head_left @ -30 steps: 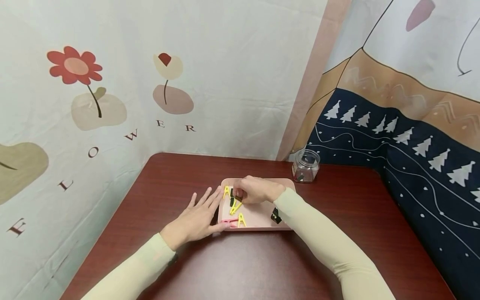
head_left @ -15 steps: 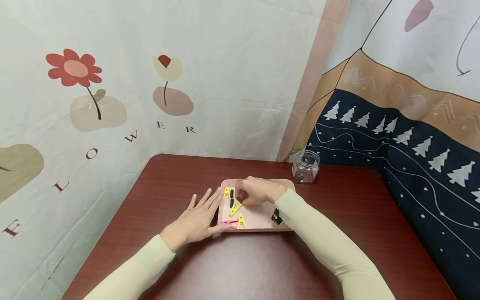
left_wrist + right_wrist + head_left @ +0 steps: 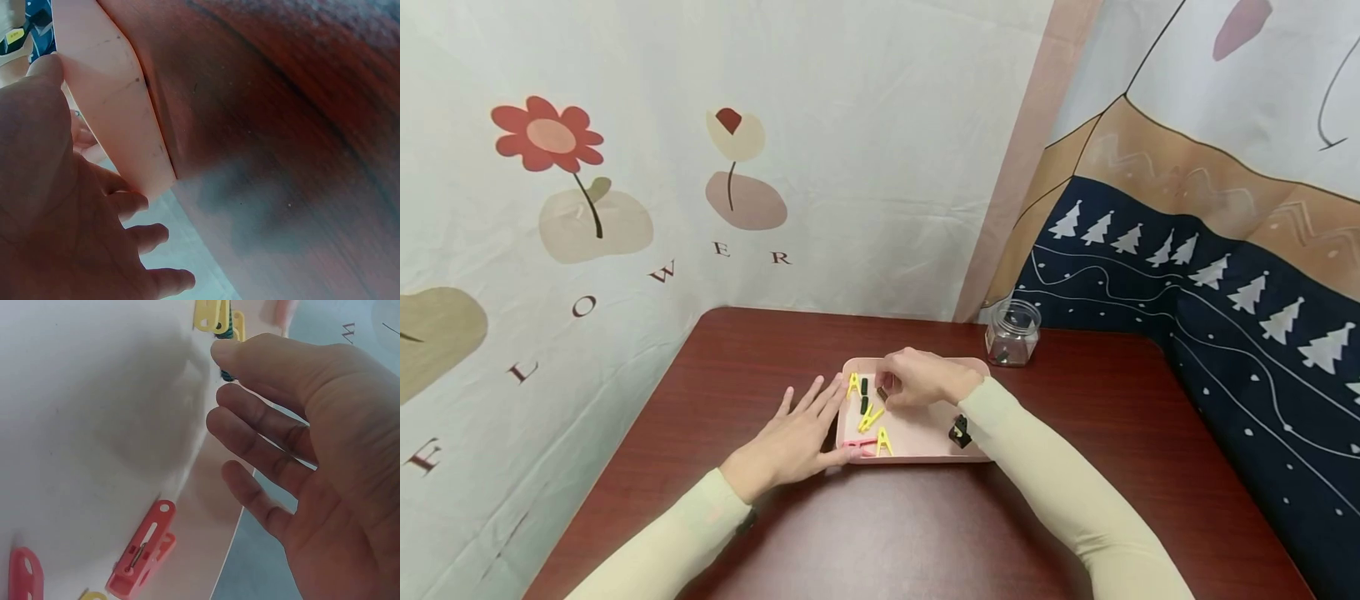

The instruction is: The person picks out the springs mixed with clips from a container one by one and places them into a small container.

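A shallow pink tray (image 3: 917, 457) lies on the table, holding yellow clothespins (image 3: 871, 418), pink clothespins (image 3: 859, 446) and two short dark pieces (image 3: 864, 405). Over its left half my right hand (image 3: 928, 377) pinches a small dark brown piece (image 3: 882, 393) between thumb and fingertips. In the right wrist view the thumb covers part of a teal striped piece (image 3: 227, 375), beside yellow clothespins (image 3: 209, 314). My left hand (image 3: 797, 437) lies spread along the tray's left side, thumb at the near corner, fingertips at the left rim.
A clear open jar (image 3: 1012, 333) with a small dark thing inside stands behind the tray's right end. The reddish-brown table (image 3: 880, 525) meets a patterned cloth wall (image 3: 850, 167) at the back. A dark blue cloth (image 3: 1150, 283) hangs on the right.
My right hand has shifted slightly right and away from me, and the brown piece has moved a little off the yellow clothespin with it. The left hand has stayed in place.
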Available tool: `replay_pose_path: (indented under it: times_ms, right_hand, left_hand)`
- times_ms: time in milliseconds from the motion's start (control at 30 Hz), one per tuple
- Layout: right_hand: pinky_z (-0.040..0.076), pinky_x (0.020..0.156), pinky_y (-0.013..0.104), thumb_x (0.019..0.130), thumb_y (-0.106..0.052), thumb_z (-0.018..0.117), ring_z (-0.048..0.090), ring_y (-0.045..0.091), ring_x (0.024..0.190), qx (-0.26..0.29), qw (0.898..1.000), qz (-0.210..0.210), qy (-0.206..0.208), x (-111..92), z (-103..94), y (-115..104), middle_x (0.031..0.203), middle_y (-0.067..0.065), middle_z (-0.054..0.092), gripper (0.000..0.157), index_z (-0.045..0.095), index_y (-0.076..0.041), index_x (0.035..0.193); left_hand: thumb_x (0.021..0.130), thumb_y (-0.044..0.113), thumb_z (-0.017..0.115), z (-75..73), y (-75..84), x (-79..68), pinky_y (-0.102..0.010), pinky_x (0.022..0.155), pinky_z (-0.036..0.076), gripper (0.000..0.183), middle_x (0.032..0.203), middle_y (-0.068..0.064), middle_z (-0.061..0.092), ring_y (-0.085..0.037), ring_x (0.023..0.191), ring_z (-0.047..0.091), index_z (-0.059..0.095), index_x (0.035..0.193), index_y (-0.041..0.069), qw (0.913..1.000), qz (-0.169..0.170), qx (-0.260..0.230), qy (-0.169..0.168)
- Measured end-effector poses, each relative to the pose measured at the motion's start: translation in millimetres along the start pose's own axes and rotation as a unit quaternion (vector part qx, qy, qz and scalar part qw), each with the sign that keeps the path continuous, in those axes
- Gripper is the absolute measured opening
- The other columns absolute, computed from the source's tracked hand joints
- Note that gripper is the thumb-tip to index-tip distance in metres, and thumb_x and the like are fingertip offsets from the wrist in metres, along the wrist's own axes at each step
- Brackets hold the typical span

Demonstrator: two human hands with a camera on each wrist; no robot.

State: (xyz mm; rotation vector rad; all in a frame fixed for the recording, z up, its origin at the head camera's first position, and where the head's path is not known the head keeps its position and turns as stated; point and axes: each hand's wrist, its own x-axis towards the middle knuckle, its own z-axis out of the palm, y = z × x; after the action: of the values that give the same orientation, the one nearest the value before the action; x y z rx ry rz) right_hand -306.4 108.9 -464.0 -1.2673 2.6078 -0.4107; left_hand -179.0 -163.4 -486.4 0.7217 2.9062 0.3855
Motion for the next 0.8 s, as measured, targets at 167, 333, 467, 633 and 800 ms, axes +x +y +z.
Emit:
replay_pose_path:
  times_ms: [167,333,467,633,800]
  right_hand:
    - [0.062,0.09,0.029,0.095,-0.018,0.092,0.074,0.015,0.102,0.003,1.0,-0.001,0.017,-5.0,-4.9,0.0,0.111,0.0,0.08,0.026,0.082,-0.016,0.119]
    - [0.065,0.098,0.032,0.098,-0.02,0.091,0.079,0.02,0.113,0.01,0.999,0.0,0.034,-12.7,-10.8,-0.5,0.119,0.001,0.082,0.025,0.082,-0.016,0.122]
    - [0.065,0.101,0.035,0.101,-0.023,0.09,0.078,0.02,0.114,0.005,0.999,0.001,0.05,-20.3,-15.3,-0.1,0.122,0.0,0.082,0.025,0.082,-0.016,0.124]
    - [0.065,0.104,0.039,0.103,-0.025,0.089,0.078,0.02,0.114,0.005,0.997,0.006,0.075,-29.3,-20.1,2.7,0.125,0.001,0.082,0.027,0.082,-0.014,0.127]
    - [0.065,0.105,0.042,0.103,-0.027,0.088,0.08,0.023,0.114,0.011,0.995,0.003,0.1,-37.2,-20.6,7.5,0.124,0.001,0.082,0.025,0.082,-0.015,0.125]
  left_hand:
    - [0.109,0.079,0.063,0.5,-0.1,-0.6,-0.085,0.139,0.022,0.113,0.198,-0.012,0.019,-0.048,0.182,0.024,0.023,0.187,0.008,1.0,0.0,0.004,0.002]
    - [0.109,0.078,0.065,-0.5,1.2,-0.8,-0.084,0.139,0.021,0.112,0.197,-0.013,0.019,-0.048,0.182,0.024,0.024,0.187,0.009,1.0,-0.003,0.008,-0.005]
    - [0.109,0.077,0.065,-0.9,2.2,-1.6,-0.085,0.14,0.02,0.111,0.198,-0.013,0.019,-0.047,0.182,0.023,0.025,0.187,0.009,0.9999,-0.004,0.01,-0.009]
    - [0.109,0.078,0.064,-0.2,2.0,-1.4,-0.085,0.139,0.019,0.111,0.198,-0.012,0.019,-0.047,0.182,0.023,0.025,0.187,0.009,0.9999,-0.004,0.011,-0.009]
    - [0.109,0.077,0.065,-0.6,2.4,-1.3,-0.085,0.139,0.019,0.111,0.198,-0.011,0.018,-0.047,0.182,0.024,0.025,0.187,0.009,0.9999,-0.003,0.01,-0.002]
